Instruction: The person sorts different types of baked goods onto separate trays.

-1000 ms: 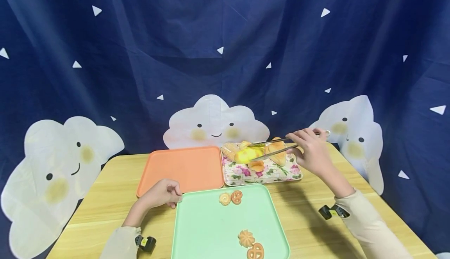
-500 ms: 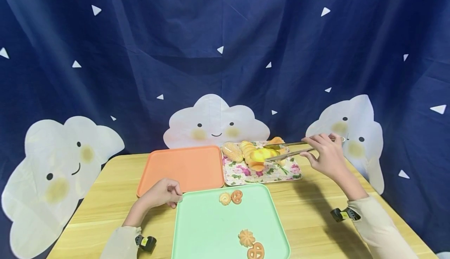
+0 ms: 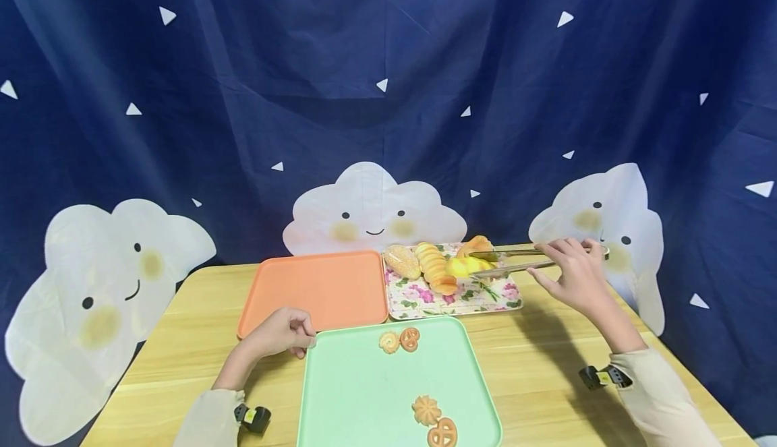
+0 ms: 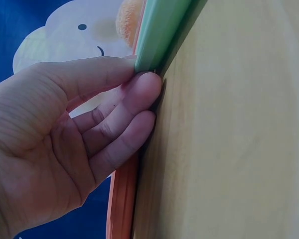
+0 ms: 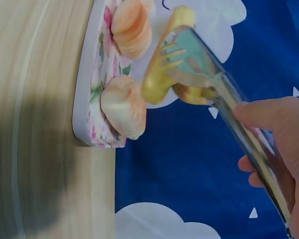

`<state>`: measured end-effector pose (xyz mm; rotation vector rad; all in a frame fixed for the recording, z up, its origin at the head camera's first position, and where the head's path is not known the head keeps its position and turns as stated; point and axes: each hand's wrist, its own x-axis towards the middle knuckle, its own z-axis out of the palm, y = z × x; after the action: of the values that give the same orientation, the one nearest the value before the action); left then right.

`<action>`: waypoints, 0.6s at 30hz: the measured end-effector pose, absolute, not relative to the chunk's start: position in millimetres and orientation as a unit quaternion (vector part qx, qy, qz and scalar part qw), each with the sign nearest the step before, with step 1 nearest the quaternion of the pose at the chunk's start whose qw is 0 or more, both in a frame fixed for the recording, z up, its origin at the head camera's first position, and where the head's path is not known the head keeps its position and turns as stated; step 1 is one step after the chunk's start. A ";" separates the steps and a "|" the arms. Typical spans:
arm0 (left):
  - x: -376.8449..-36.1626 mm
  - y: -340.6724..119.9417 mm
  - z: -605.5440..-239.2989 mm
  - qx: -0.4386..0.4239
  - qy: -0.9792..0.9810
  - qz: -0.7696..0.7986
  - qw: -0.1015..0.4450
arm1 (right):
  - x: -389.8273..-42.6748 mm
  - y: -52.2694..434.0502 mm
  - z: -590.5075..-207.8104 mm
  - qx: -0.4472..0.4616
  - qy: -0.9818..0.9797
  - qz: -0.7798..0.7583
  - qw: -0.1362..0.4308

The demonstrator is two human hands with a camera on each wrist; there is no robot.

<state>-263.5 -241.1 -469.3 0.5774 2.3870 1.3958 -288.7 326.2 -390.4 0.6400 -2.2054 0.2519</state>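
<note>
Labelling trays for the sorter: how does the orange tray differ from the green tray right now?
The plain orange plastic tray is bare and lies farther back; the mint green plastic tray is nearer, looks larger, and holds four small biscuits. The left hand grips the green tray's corner and does not hold the orange one. Both are flat, rounded-corner trays on the wooden table.

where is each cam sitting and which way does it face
Head: worn high, facing forward and down over the wooden table; both hands and sleeves show.
Left wrist: looks along the left hand, its grip on the green tray edge.
Right wrist: looks along the right hand holding tongs on a yellow pastry.
Shared: floral tray in head and right wrist views.
</note>
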 end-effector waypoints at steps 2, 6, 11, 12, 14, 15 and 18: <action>-263.4 -241.0 -469.8 0.201 0.835 0.488 0.157 | -287.4 328.6 -390.7 0.245 -0.883 0.086 0.391; -263.4 -240.9 -470.1 0.199 0.837 0.485 0.156 | -283.7 331.4 -392.2 0.231 -0.904 0.054 0.355; -263.5 -240.7 -469.2 0.201 0.838 0.483 0.154 | -282.2 333.4 -393.7 0.233 -0.912 0.039 0.336; -263.5 -240.6 -469.0 0.202 0.838 0.483 0.154 | -282.6 334.1 -393.5 0.236 -0.911 0.038 0.337; -263.5 -240.5 -468.7 0.202 0.838 0.483 0.154 | -284.4 336.1 -392.2 0.244 -0.907 0.035 0.342; -263.5 -240.4 -468.7 0.202 0.838 0.483 0.155 | -285.0 336.9 -390.6 0.249 -0.904 0.034 0.345; -263.9 -240.6 -469.1 0.201 0.837 0.485 0.155 | -288.5 340.0 -385.8 0.260 -0.902 0.032 0.343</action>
<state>-263.9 -240.6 -469.1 0.5754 2.3983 1.3881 -288.5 340.0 -385.8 0.6768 -2.3432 0.0840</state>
